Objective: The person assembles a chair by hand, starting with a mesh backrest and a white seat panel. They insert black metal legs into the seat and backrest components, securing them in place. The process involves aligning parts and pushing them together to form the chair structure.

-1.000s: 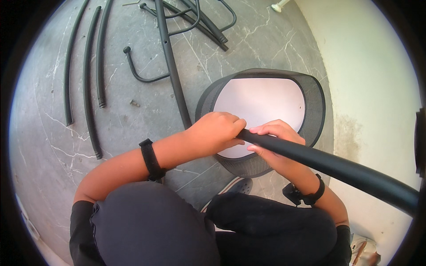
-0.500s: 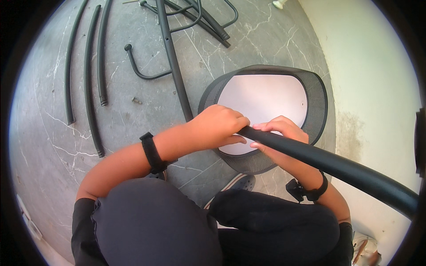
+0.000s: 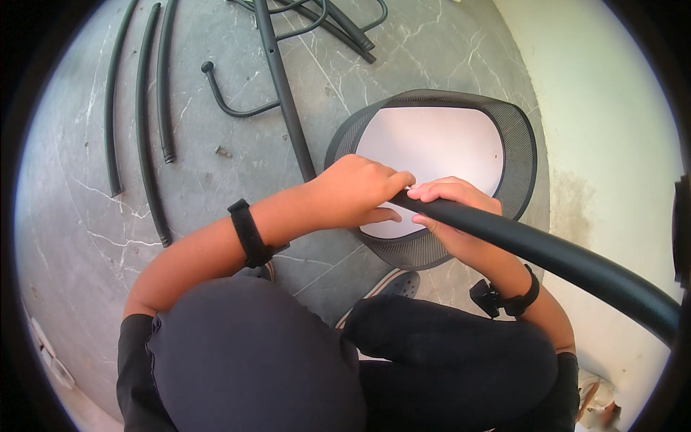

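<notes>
A long black curved metal tube (image 3: 568, 263) slants from the right edge toward the middle, where both my hands meet at its near end. My right hand (image 3: 464, 205) is closed around it a little short of the end, fingers on top and thumb below. At the very end, my left hand (image 3: 360, 191) curls over the tip, with its thumb lower down. A tiny pale spot shows by the left fingertips, too small to name. Below both hands, a black mesh-sided oval basket (image 3: 520, 144) with a white inside rests on the floor.
Several black tubes (image 3: 150, 129) lie at the left on the grey marbled floor (image 3: 209, 194). A black pole with curved hooks (image 3: 288, 108) lies left of the basket, near a small metal bolt (image 3: 223, 152). A pale wall (image 3: 612, 144) rises at the right. My clog (image 3: 399, 284) is below the basket.
Both hands and the tube's end sit slightly higher and further right in view. The floor things have shifted a little as the view moved. The grip looks much the same.
</notes>
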Motion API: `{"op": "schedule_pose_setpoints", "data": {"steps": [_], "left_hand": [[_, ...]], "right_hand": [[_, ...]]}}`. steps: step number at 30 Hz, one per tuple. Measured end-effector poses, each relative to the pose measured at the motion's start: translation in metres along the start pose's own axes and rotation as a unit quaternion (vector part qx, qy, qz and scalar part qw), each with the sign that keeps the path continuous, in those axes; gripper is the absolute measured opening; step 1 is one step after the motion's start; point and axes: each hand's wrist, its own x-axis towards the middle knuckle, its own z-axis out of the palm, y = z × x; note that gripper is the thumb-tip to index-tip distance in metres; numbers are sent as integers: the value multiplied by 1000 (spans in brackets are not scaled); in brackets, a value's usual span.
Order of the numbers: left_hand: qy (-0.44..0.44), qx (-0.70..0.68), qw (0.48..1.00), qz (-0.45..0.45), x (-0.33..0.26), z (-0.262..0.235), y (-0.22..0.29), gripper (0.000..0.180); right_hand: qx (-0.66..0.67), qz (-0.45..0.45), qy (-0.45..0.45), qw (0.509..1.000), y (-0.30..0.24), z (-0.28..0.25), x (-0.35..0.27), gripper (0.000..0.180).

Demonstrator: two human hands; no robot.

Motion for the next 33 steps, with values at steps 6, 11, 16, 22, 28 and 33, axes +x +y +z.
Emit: {"op": "schedule_pose_setpoints", "data": {"steps": [6,11,16,22,28,33], "left_hand": [[-40,1,999,6,2,0,-6,31],[-85,27,996,-19,9,-5,1,25],[23,31,999,-1,-6,11,6,26],[35,77,996,-17,-11,31,11,23],[-82,56,994,-39,2,18,5,25],[14,91,995,-31,-6,28,14,26]], "right_hand": [[-28,5,25,999,0,2,-7,34],[-35,6,-4,999,-1,-2,-2,37],[41,-15,-23,999,5,-4,-7,35],[41,-12,-45,998,11,-5,-11,35],[-6,-15,-8,1000,7,-4,-14,37],[13,-39,-38,998,7,-9,-7,36]]}}
